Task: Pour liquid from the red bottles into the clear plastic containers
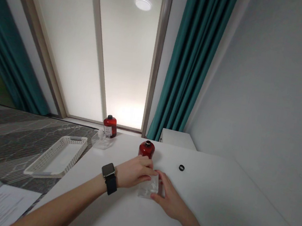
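Counter (211, 202) layout: packet (148, 191) lay between left hand (134, 171) and right hand (172, 201). Open bottle (146, 149) stood just behind left hand; ring (181, 168) lay to its right. Capped bottle (112, 125) stood at far left corner, bag (102, 143) before it. Basket (31, 168) sat beyond left edge, support unclear; book (15, 202) lay nearer. Cabinet (178, 139) stood behind counter, curtain (192, 63) behind cabinet.

White table (115, 212), smooth top. Lying or standing directly on it — far left corner: red bottle (114, 125), upright, dark cap, pale label; just beside it, to the left and near side, clear plastic item (104, 144). Far middle: second red bottle (146, 149), dark neck, lower part hidden. Nearer: clear plastic packet (147, 191), partly covered — contents unclear. Farther right: small black ring (179, 168).
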Tool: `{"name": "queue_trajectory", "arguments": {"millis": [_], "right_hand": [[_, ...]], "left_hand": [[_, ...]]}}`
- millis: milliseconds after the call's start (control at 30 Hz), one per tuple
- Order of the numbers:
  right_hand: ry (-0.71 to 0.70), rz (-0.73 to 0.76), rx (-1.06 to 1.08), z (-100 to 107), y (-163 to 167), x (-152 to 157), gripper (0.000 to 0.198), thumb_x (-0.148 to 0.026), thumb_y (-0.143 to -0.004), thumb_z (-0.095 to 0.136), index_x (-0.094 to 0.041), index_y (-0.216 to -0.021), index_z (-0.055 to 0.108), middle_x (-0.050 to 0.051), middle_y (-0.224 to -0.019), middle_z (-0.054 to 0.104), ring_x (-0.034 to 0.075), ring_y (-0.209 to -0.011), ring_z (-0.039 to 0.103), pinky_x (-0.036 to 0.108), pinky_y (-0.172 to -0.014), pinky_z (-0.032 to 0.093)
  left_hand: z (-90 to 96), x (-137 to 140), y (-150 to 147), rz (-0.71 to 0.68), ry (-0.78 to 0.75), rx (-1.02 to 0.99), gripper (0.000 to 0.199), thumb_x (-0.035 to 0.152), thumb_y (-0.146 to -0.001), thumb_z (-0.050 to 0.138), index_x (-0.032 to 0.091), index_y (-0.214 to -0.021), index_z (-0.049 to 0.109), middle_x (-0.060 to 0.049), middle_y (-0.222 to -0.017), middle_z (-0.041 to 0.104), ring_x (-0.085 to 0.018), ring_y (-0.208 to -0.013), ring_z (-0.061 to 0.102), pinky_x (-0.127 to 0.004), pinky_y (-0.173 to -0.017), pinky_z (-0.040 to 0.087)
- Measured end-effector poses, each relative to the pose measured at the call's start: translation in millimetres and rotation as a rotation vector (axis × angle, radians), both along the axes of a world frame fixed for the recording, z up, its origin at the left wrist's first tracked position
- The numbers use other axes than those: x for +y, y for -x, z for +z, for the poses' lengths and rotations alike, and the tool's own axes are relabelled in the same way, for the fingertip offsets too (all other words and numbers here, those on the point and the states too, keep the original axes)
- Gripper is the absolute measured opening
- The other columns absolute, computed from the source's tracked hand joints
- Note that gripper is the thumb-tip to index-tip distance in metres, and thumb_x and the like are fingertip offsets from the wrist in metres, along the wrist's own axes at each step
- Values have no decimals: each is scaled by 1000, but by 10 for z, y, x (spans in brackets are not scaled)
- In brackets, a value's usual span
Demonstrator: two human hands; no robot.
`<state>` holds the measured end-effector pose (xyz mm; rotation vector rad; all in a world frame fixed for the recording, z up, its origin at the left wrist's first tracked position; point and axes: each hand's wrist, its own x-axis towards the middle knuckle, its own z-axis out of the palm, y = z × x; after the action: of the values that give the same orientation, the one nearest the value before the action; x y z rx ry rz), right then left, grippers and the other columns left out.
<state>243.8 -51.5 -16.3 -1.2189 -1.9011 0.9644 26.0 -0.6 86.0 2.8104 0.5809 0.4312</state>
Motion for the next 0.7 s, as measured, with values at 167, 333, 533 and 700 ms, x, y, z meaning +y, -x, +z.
{"name": "queue_trajectory", "arguments": {"millis": [167,333,533,700], "right_hand": [[-25,7,9,-1,-8,-4,69,-19,-76,69,-24,-139,39,9,-137,50,28,-128,45,48,-111,31],[-44,4,13,-64,-27,6,70,-22,-78,69,-24,-140,38,10,-138,49,28,-129,44,49,-111,31],[-39,-27,39,11,52,7,75,-20,-71,74,-23,-138,39,10,-139,48,28,-129,44,48,-109,35],[-35,-67,63,91,86,9,67,-17,-69,74,-24,-131,48,8,-131,55,28,-119,52,48,-105,39]], "left_hand": [[0,27,9,-46,123,-75,26,19,-97,49,20,-118,65,-9,-104,63,-22,-99,58,-33,-88,47],[4,62,18,-99,170,-87,28,21,-98,47,20,-120,65,-11,-108,65,-23,-101,59,-35,-92,48],[26,80,12,-96,151,-83,27,19,-96,51,20,-118,67,-11,-109,68,-23,-100,59,-37,-93,46],[-92,-3,125,96,181,-368,28,27,-94,55,21,-120,63,-10,-111,66,-24,-103,58,-39,-93,46]]}}
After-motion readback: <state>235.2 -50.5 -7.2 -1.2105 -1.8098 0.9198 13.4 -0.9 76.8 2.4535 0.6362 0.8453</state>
